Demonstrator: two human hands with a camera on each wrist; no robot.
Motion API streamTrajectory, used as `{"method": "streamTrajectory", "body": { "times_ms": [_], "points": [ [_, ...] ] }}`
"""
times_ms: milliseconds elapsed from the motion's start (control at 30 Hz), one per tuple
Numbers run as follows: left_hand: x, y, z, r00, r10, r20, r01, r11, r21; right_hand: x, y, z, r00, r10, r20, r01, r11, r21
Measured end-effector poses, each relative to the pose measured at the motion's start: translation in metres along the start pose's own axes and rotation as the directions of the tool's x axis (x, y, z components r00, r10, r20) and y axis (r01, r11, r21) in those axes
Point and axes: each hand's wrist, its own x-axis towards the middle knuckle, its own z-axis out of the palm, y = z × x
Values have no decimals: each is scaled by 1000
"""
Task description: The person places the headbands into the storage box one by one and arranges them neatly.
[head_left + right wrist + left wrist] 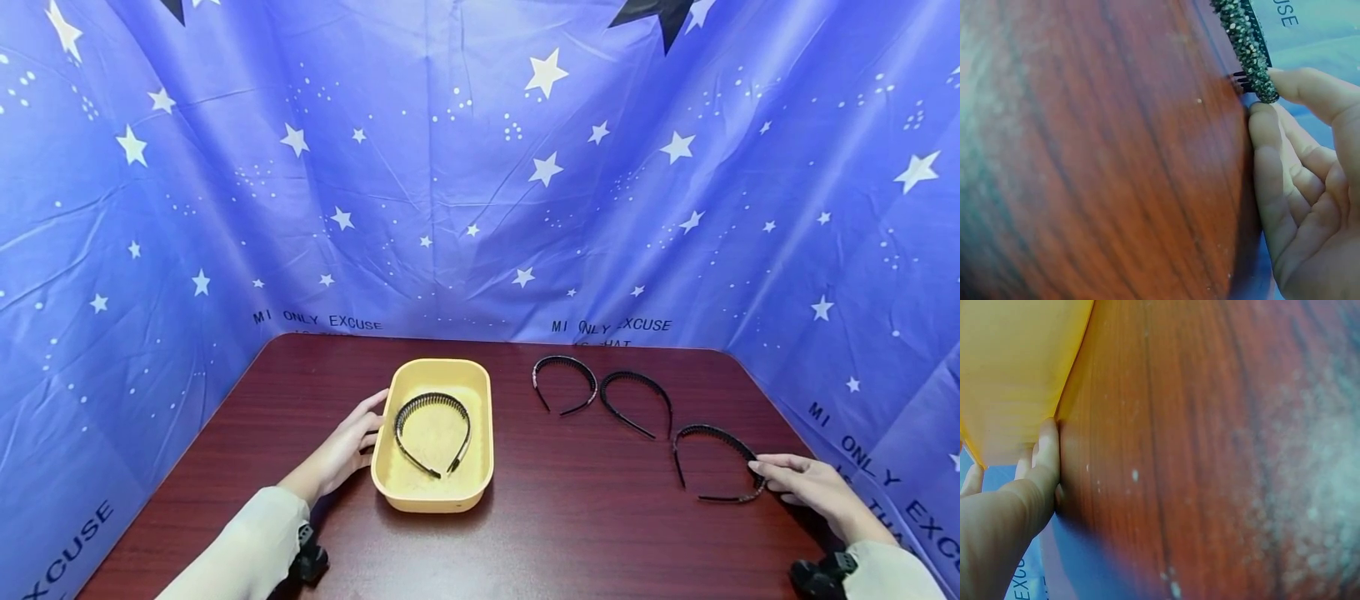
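Note:
A yellow tray (pixel 433 502) stands on the dark red table, left of centre. A black toothed headband (pixel 432 398) lies inside it. My left hand (pixel 358 435) rests with straight fingers against the tray's left wall; the left wrist view shows the fingers (pixel 1047 450) at the tray (pixel 1016 375). Three more black headbands lie in a row to the right: a far one (pixel 566 360), a middle one (pixel 636 375) and a near one (pixel 712 430). My right hand (pixel 795 477) touches the near one's right side with extended fingers. Up close, fingertips (pixel 1297 84) meet the glittery band (pixel 1244 44).
The wooden table (pixel 570 533) is walled on three sides by a blue cloth with white stars (pixel 480 183). The table's right edge runs just beside my right hand. Bare wood lies between the tray and the headbands.

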Motion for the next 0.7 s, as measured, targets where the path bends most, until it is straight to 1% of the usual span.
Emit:
{"method": "streamTrajectory", "body": {
  "times_ms": [167, 467, 700],
  "points": [
    [0, 0, 0, 1000, -6, -6, 6, 1000, 3, 0, 2, -3, 999, -27, 29, 26, 999, 28],
    [0, 2, 2, 1000, -15, -15, 15, 1000, 3, -4, 6, -5, 997, -54, 62, 46, 991, 129],
    [-1, 2, 2, 1000, -14, -20, 15, 1000, 9, -4, 7, -3, 993, -99, 67, 88, 985, 145]
  ]
}}
